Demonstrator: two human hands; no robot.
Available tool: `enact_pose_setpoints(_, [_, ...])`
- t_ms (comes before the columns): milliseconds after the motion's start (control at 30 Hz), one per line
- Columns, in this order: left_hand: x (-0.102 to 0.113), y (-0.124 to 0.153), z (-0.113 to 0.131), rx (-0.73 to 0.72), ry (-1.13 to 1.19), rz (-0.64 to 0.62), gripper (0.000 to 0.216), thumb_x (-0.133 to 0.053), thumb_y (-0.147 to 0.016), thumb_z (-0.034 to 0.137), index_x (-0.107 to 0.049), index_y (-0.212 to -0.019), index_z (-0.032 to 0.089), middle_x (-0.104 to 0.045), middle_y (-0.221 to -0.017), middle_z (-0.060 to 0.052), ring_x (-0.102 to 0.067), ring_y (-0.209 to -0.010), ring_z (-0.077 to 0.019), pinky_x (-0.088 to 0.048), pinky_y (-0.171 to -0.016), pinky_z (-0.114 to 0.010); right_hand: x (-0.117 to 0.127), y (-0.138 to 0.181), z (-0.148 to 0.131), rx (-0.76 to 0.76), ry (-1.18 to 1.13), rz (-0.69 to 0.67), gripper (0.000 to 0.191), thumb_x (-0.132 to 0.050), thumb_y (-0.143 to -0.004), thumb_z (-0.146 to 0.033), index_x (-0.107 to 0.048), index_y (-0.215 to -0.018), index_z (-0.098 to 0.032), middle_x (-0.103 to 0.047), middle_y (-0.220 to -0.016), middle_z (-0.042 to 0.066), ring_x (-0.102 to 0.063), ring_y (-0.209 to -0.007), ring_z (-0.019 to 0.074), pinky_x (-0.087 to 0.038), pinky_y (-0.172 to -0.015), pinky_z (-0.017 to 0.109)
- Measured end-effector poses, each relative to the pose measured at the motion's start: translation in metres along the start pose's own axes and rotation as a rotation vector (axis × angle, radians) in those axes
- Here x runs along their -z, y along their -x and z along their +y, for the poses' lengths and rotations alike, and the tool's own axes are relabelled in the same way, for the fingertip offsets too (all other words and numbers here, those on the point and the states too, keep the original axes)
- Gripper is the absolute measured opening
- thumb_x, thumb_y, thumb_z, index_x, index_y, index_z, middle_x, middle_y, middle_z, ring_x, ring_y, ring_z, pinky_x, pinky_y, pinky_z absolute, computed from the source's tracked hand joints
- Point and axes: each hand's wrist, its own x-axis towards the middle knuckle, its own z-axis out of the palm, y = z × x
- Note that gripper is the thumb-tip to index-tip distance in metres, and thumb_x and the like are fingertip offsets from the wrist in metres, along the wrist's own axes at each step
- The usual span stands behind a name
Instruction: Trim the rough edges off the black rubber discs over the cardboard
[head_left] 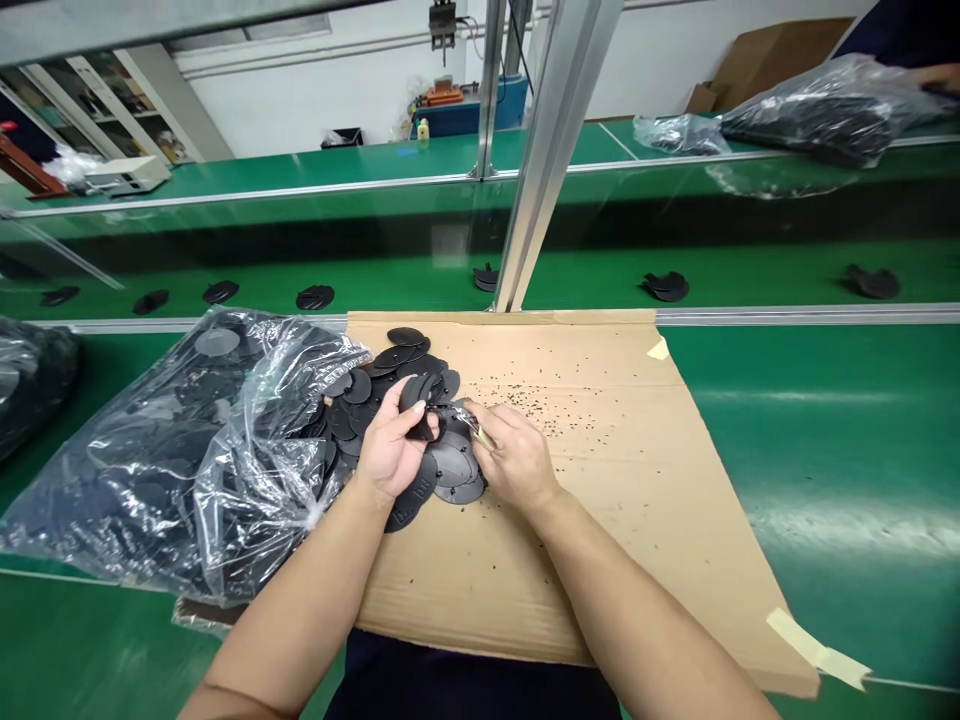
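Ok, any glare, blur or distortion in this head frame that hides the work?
Head view: glare streaks on the clear plastic bag and green bench; wide-lens bowing at the edges; left hand, right hand and the black disc between them are sharp; the small tool is hard to make out.

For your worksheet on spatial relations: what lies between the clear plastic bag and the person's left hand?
In the head view, a pile of black discs lies between the plastic bag and the left hand.
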Motion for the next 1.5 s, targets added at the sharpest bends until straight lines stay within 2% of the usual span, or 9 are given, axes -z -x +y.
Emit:
enact_pose_setpoints(100, [0.001, 0.000, 0.002, -0.034, -0.046, 0.001, 0.067, -0.078, -0.065, 0.011, -0.047, -0.123, 0.026, -0.056, -0.091, 0.000, -0.053, -0.061, -0.0079, -0.044, -0.056, -0.020, 0.001, -0.001, 0.001, -0.112, -0.136, 0.057, 0.032, -0.048, -0.087, -0.016, -0.061, -0.116, -0.019, -0.062, -0.087, 0.005, -0.059, -0.079, 0.0184, -0.050, -0.074, 0.029])
enact_pose_setpoints(167, [0.004, -0.001, 0.002, -0.007, -0.053, -0.001, 0.068, -0.080, -0.065, 0.012, -0.048, -0.123, 0.024, -0.056, -0.087, 0.001, -0.051, -0.058, -0.0067, -0.041, -0.051, -0.017, 0.003, -0.001, 0.001, -0.156, -0.174, 0.090, 0.030, -0.050, -0.087, -0.018, -0.062, -0.114, -0.020, -0.063, -0.088, 0.005, -0.059, -0.076, 0.0180, -0.050, -0.072, 0.029])
enact_pose_setpoints(300, [0.010, -0.006, -0.001, 0.035, 0.055, 0.031, 0.043, -0.082, -0.065, 0.015, -0.058, -0.101, 0.015, -0.055, -0.080, 0.001, -0.048, -0.056, -0.0041, -0.038, -0.047, -0.014, 0.003, -0.001, 0.001, -0.123, -0.206, 0.072, 0.030, -0.051, -0.087, -0.020, -0.061, -0.115, -0.020, -0.063, -0.089, 0.005, -0.059, -0.080, 0.0192, -0.050, -0.076, 0.031])
enact_pose_setpoints(433, [0.009, -0.006, -0.001, 0.019, 0.110, 0.031, 0.026, -0.078, -0.071, 0.017, -0.057, -0.086, 0.014, -0.056, -0.078, 0.000, -0.054, -0.063, -0.0076, -0.045, -0.054, -0.016, 0.002, 0.000, -0.001, -0.053, -0.206, 0.027, 0.032, -0.051, -0.087, -0.022, -0.060, -0.117, -0.019, -0.062, -0.090, 0.007, -0.058, -0.084, 0.0206, -0.050, -0.078, 0.033])
enact_pose_setpoints(533, [0.007, -0.003, 0.001, 0.090, 0.057, -0.006, 0.025, -0.074, -0.076, 0.020, -0.058, -0.094, 0.015, -0.059, -0.081, -0.003, -0.060, -0.071, -0.0141, -0.051, -0.062, -0.024, 0.001, 0.001, -0.001, -0.012, -0.203, -0.010, 0.032, -0.050, -0.087, -0.021, -0.059, -0.118, -0.019, -0.061, -0.090, 0.007, -0.058, -0.085, 0.0203, -0.050, -0.080, 0.033])
enact_pose_setpoints(700, [0.007, -0.001, 0.002, 0.157, 0.026, -0.058, 0.049, -0.078, -0.072, 0.020, -0.056, -0.116, 0.020, -0.057, -0.081, -0.001, -0.053, -0.057, -0.0094, -0.039, -0.044, -0.016, -0.001, 0.003, 0.000, 0.050, -0.173, -0.058, 0.035, -0.050, -0.086, -0.019, -0.057, -0.121, -0.017, -0.061, -0.093, 0.007, -0.058, -0.085, 0.0194, -0.051, -0.083, 0.032])
enact_pose_setpoints(967, [0.006, -0.001, 0.001, 0.186, -0.015, -0.090, 0.035, -0.074, -0.076, 0.022, -0.061, -0.107, 0.014, -0.049, -0.074, -0.001, -0.040, -0.049, -0.0042, -0.028, -0.038, -0.013, 0.003, 0.003, -0.003, 0.066, -0.137, -0.191, 0.042, -0.049, -0.081, -0.013, -0.056, -0.123, -0.016, -0.061, -0.090, 0.006, -0.059, -0.080, 0.0175, -0.052, -0.081, 0.030])
enact_pose_setpoints(1267, [0.003, 0.002, 0.001, 0.189, -0.065, -0.115, 0.039, -0.077, -0.072, 0.024, -0.063, -0.107, 0.015, -0.046, -0.071, 0.000, -0.037, -0.048, -0.0046, -0.027, -0.038, -0.014, 0.005, 0.004, -0.004, 0.039, -0.112, -0.252, 0.045, -0.050, -0.079, -0.013, -0.056, -0.124, -0.016, -0.062, -0.094, 0.007, -0.060, -0.083, 0.0184, -0.051, -0.080, 0.029])
enact_pose_setpoints(1500, [0.006, 0.001, -0.003, 0.151, -0.138, -0.111, 0.041, -0.077, -0.073, 0.030, -0.064, -0.110, 0.015, -0.048, -0.070, 0.000, -0.038, -0.047, -0.0053, -0.029, -0.039, -0.016, 0.012, 0.001, -0.005, 0.023, -0.035, -0.360, 0.044, -0.052, -0.079, -0.013, -0.057, -0.122, -0.017, -0.063, -0.094, 0.007, -0.059, -0.085, 0.0192, -0.049, -0.075, 0.027])
